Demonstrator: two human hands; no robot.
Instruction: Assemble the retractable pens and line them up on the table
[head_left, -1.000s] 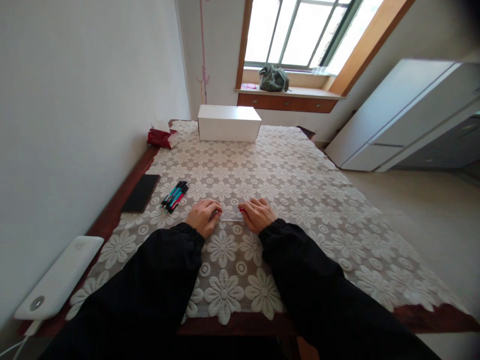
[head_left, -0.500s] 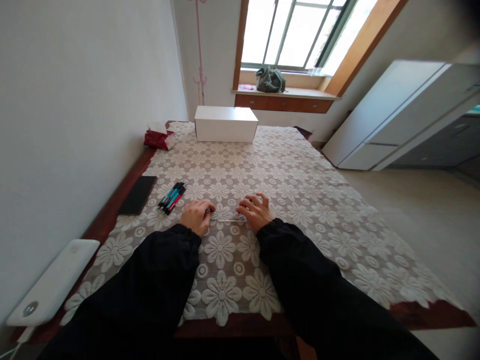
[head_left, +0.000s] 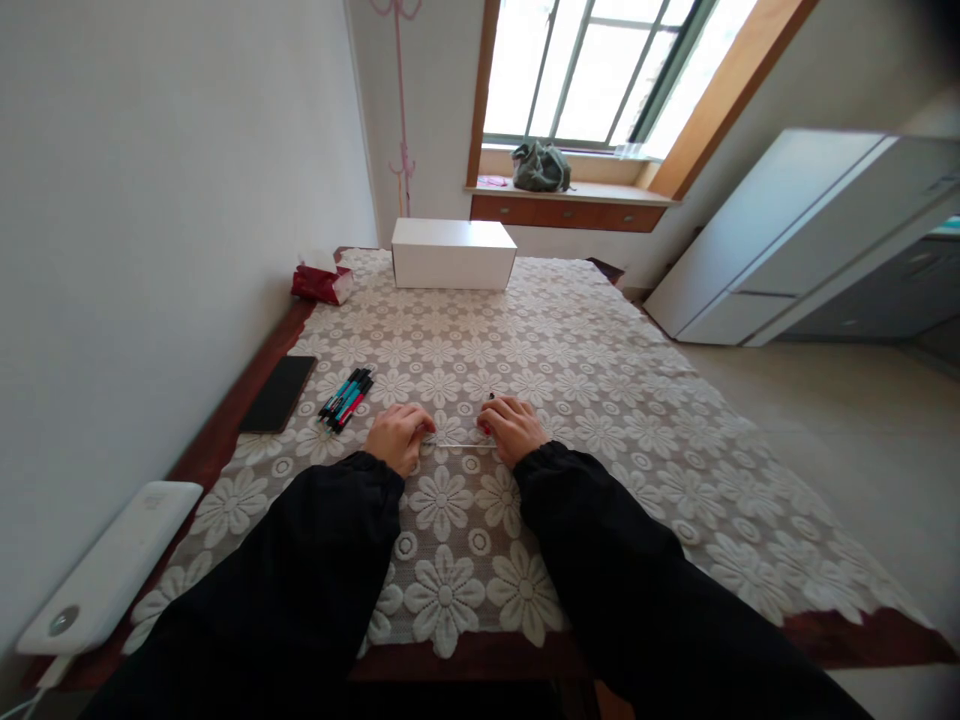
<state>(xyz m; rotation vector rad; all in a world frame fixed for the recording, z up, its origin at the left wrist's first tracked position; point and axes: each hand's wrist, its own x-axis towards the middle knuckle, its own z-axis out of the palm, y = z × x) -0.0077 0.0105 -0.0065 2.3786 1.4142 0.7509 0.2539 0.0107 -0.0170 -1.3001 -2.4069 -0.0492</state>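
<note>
My left hand (head_left: 396,437) rests low over the lace tablecloth, its thumb and forefinger pinched together; what sits between them is hidden. A thin white line (head_left: 465,446), like a string or slim rod, runs along the cloth between my two hands. My right hand (head_left: 514,428) is closed, fingers curled down. A bit of red and a dark tip show at its fingers, seemingly a pen (head_left: 491,397), mostly covered. Left of my left hand lies a bundle of several pens (head_left: 346,399), black, teal and red.
A dark flat phone-like slab (head_left: 278,394) lies by the wall, with a white power bank (head_left: 109,565) and cable nearer me. Farther back are a red tissue pack (head_left: 321,284) and a white box (head_left: 453,255). The lace tablecloth (head_left: 600,480) covers a dark red table.
My right fingers, raised and spread before, have curled down, and a dark tip now shows above them. The dark bit at my left fingertips is no longer visible. The view tilted up slightly.
</note>
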